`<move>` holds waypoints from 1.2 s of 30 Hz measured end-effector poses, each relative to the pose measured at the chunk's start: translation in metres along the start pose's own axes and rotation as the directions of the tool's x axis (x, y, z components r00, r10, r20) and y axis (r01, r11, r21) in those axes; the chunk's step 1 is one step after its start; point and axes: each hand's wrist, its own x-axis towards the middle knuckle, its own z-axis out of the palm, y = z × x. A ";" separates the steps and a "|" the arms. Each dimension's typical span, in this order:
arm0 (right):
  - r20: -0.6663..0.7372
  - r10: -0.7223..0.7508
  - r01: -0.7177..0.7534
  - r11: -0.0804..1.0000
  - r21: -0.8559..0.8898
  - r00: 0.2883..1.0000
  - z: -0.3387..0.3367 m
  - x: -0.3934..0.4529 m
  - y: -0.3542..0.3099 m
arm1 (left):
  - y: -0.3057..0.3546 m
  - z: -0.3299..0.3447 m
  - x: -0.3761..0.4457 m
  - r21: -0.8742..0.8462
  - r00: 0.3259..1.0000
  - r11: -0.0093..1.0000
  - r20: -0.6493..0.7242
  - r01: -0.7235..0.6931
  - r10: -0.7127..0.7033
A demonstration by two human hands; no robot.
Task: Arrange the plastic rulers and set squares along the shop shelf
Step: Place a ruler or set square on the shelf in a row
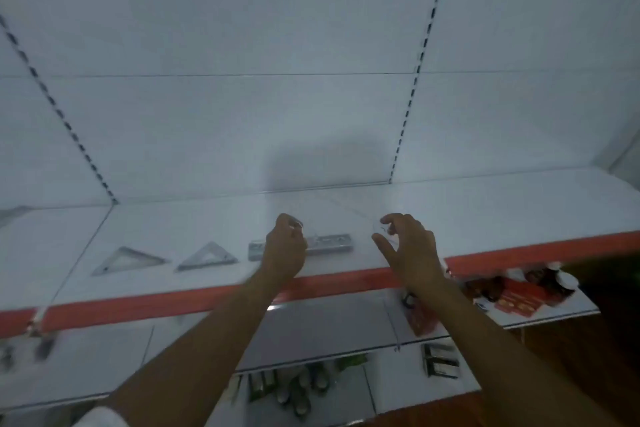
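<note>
- The left hand (285, 246) is over the white shelf (485, 208), fingers curled, pinching the near-left end of a clear, almost see-through ruler (341, 218) that runs back and to the right.
- The right hand (407, 246) is at the other side of this clear piece, thumb and fingers bent in a wide C around its edge; blur hides whether they actually grip it.
- A grey ruler (332, 242) lies flat on the shelf, partly under the left hand and reaching into the gap between the hands.
- Two set squares lie left of the left hand: the near set square (207, 257) just beside it, the far set square (129, 260) further left.
- The shelf's red front strip (173, 303) runs under both wrists.
</note>
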 end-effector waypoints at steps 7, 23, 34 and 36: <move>0.106 -0.172 0.171 0.985 0.018 0.979 0.050 0.016 -0.023 | -0.037 -0.066 -0.008 -0.018 0.974 0.995 -0.200 0.101 -0.103; 0.260 -0.218 0.257 0.958 -0.129 0.941 0.087 0.037 -0.026 | -0.053 -0.092 -0.005 -0.051 0.932 0.981 -0.308 0.187 -0.194; 0.325 -0.285 0.319 0.946 -0.057 0.902 0.095 0.050 -0.026 | -0.051 -0.073 0.006 -0.053 0.912 0.973 -0.340 0.226 -0.230; 0.325 -0.286 0.314 0.949 -0.036 0.902 0.095 0.049 -0.024 | -0.053 -0.072 0.007 -0.057 0.909 0.969 -0.335 0.241 -0.246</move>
